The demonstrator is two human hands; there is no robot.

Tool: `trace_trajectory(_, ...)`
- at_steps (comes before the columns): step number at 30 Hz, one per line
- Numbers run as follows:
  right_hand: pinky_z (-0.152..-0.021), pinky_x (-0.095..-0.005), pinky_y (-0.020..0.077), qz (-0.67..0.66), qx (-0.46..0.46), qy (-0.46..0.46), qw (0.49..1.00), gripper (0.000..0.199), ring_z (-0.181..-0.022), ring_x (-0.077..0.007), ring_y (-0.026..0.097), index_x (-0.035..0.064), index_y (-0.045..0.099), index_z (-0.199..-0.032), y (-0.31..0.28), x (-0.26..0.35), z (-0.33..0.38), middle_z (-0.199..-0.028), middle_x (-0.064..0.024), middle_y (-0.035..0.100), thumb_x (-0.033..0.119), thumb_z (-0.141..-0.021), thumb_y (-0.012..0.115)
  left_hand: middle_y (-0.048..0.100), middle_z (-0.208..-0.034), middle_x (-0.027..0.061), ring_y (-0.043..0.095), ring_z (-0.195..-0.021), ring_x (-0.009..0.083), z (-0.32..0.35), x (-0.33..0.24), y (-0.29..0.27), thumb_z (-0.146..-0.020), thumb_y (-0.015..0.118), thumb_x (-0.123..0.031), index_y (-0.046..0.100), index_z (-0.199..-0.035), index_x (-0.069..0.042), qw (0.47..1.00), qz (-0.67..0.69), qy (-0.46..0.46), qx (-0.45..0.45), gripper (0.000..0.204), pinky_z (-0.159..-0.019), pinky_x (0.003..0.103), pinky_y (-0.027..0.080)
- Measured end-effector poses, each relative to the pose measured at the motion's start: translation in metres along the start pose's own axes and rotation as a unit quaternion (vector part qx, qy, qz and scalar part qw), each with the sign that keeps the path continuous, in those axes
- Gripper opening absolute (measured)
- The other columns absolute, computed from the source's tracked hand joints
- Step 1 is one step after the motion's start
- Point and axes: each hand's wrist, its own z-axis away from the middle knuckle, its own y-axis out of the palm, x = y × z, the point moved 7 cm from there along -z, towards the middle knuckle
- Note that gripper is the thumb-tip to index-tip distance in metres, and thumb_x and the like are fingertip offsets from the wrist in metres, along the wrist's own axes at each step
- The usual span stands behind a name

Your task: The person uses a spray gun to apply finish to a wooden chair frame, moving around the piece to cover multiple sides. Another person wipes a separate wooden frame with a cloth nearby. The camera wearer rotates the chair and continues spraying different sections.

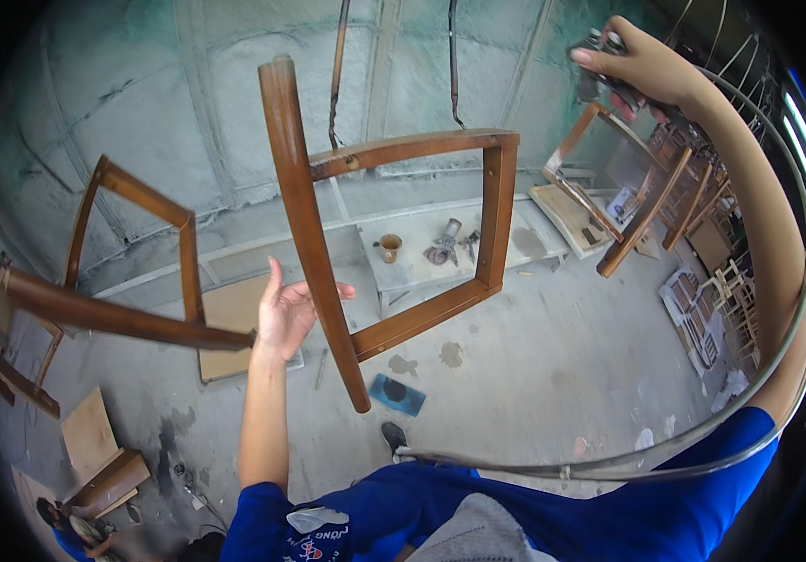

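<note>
A brown wooden chair frame (368, 339) hangs in front of me from two metal rods. My left hand (288, 317) is at its long left leg, thumb raised and fingers stretched out behind the wood. The leg hides part of those fingers, so I cannot tell whether they touch it. Raised at the upper right, my right hand (642, 66) is closed around a dark metal spray gun (590, 82). A grey hose (703, 426) curves along my right arm and across my body.
Similar frames hang at the left (126, 314) and right (651, 214). A low pale bench (403, 273) carries a yellowish cup (389, 247) and a metal pot. On the floor are a blue rectangular piece (397, 394) and cardboard (91, 433). A person (70, 536) is at the lower left.
</note>
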Motion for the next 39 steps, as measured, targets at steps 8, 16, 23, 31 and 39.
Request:
trace_trajectory(8, -0.058, -0.0309, 0.0562, 0.010, -0.116, -0.135, 0.984, 0.059, -0.069, -0.0167, 0.071, 0.0049, 0.056, -0.120, 0.042, 0.005, 0.158, -0.083, -0.0052, 0.068, 0.045, -0.089, 0.087, 0.073, -0.124, 0.0287, 0.064, -0.128, 0.0392, 0.073, -0.011, 0.026, -0.103, 0.007, -0.083, 0.072, -0.126, 0.010, 0.989, 0.071, 0.013, 0.127, 0.116, -0.116, 0.051, 0.042)
trace_trajectory(16, -0.052, -0.0399, 0.0541, 0.047, 0.119, -0.244, 0.961, 0.054, -0.062, -0.0309, 0.073, 0.0039, 0.048, -0.110, 0.146, 0.084, 0.292, -0.078, -0.0110, 0.067, 0.035, -0.090, 0.087, 0.067, -0.133, 0.0292, 0.062, -0.129, 0.0401, 0.147, -0.003, 0.064, -0.104, 0.002, -0.081, 0.069, -0.133, 0.011, 0.986, 0.117, 0.042, 0.115, 0.117, -0.114, 0.052, 0.044)
trace_trajectory(23, -0.053, -0.0367, 0.0566, 0.226, 0.017, -0.269, 0.936, 0.057, -0.066, -0.0287, 0.076, 0.0031, 0.047, -0.116, 0.130, 0.100, 0.294, -0.082, -0.0101, 0.070, 0.027, -0.088, 0.090, 0.067, -0.142, 0.0248, 0.059, -0.135, 0.0312, 0.158, -0.007, 0.086, -0.107, 0.005, -0.077, 0.060, -0.142, 0.015, 0.977, 0.138, 0.048, 0.158, 0.113, -0.116, 0.041, 0.039)
trace_trajectory(31, -0.054, -0.0401, 0.0599, 0.287, 0.021, -0.327, 0.900, 0.059, -0.072, -0.0281, 0.078, -0.0024, 0.049, -0.119, 0.115, 0.125, 0.336, -0.084, -0.0129, 0.073, 0.025, -0.087, 0.089, 0.065, -0.145, 0.0252, 0.059, -0.137, 0.0318, 0.176, -0.011, 0.092, -0.107, 0.004, -0.077, 0.062, -0.141, 0.014, 0.974, 0.118, 0.063, 0.185, 0.113, -0.119, 0.044, 0.037)
trace_trajectory(39, -0.059, -0.0387, 0.0611, 0.214, -0.109, -0.278, 0.930, 0.053, -0.070, -0.0316, 0.077, 0.0019, 0.048, -0.118, 0.069, 0.076, 0.331, -0.089, -0.0140, 0.073, 0.027, -0.091, 0.086, 0.068, -0.141, 0.0236, 0.060, -0.135, 0.0314, 0.189, -0.019, 0.092, -0.108, 0.008, -0.077, 0.062, -0.140, 0.015, 0.983, 0.077, 0.053, 0.159, 0.111, -0.119, 0.043, 0.038)
